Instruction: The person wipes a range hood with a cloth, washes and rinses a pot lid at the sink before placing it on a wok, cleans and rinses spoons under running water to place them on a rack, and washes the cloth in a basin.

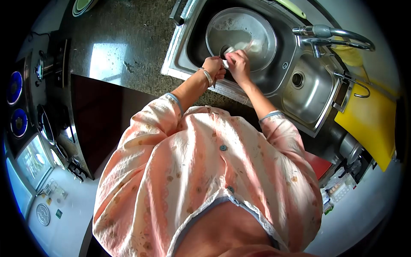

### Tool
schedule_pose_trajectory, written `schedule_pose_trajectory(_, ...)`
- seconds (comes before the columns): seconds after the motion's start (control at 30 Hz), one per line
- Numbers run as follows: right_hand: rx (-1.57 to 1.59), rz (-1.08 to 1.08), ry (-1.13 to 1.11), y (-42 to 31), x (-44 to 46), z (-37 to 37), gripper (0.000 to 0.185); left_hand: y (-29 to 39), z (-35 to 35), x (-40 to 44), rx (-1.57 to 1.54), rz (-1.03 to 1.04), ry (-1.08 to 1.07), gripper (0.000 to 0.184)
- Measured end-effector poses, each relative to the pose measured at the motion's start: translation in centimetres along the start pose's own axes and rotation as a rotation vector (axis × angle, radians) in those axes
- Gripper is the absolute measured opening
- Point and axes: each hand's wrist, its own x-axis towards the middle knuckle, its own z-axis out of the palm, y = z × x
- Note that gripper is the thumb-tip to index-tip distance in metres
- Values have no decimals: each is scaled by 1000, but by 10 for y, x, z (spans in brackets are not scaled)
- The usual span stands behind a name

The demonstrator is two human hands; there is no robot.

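Note:
Both my hands are close together over the near rim of a round metal basin (265, 55), which sits in the large sink bowl (195, 47). My left hand (214, 67), with a bracelet at the wrist, is closed at the basin's near left edge. Beside it, my right hand (238, 64) has its fingers pinched together. A small white item (225, 64) shows between the two hands; what it is cannot be made out. Cloudy water and pale pieces (242, 45) lie in the basin beyond my fingers.
A faucet (319, 31) reaches in from the right, above a smaller sink bowl (310, 92). A yellow board (368, 124) hangs farther right. Green bowls (82, 6) stand on the dark counter (141, 47) at the upper left. The stove (22, 103) is at far left.

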Motion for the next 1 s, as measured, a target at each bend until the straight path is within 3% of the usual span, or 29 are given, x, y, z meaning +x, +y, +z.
schedule_pose_trajectory(0.2, -139, -78, 13, -7, 10, -6, 3, 8, 0, -1, -117, -28, 28, 17)
schedule_pose_trajectory(0.27, -35, -67, -124, -8, 4, -8, 2, 4, -6, 3, -217, -75, -26, 17)
schedule_pose_trajectory(0.47, -168, -98, -38, 8, 17, -13, 5, 0, 4, -1, -170, -86, 4, 21)
schedule_pose_trajectory(0.53, -146, -126, -225, 8, 12, -12, 6, 5, -3, 0, -58, -182, -11, 20)
schedule_pose_trajectory(0.6, -64, -89, -299, 15, -1, -15, 7, 5, -15, 11, -140, -155, 13, 16)
schedule_pose_trajectory(0.63, 34, -107, -344, 14, -8, -20, 8, 11, -16, 3, -47, -40, -21, 16)
schedule_pose_trajectory(0.67, 130, -124, -385, 15, -13, -26, 8, 14, -18, -2, 49, 74, -57, 20)
schedule_pose_trajectory(0.7, 127, -9, -385, 17, -13, -32, 9, 19, -24, 8, -72, 28, -100, 27)
schedule_pose_trajectory(0.73, 250, 228, -307, 27, -15, -29, 7, 23, -21, -4, -83, 33, -95, 27)
schedule_pose_trajectory(0.8, 120, 264, -155, 43, -6, -32, 9, 32, -16, -28, 100, 19, -121, 24)
schedule_pose_trajectory(0.93, -234, 57, 75, 30, 25, -37, 14, 21, -25, -35, -174, -53, -355, 12)
schedule_pose_trajectory(1.0, 836, 704, -107, -15, 45, -50, 22, 23, -18, -51, -167, -48, -370, 14)
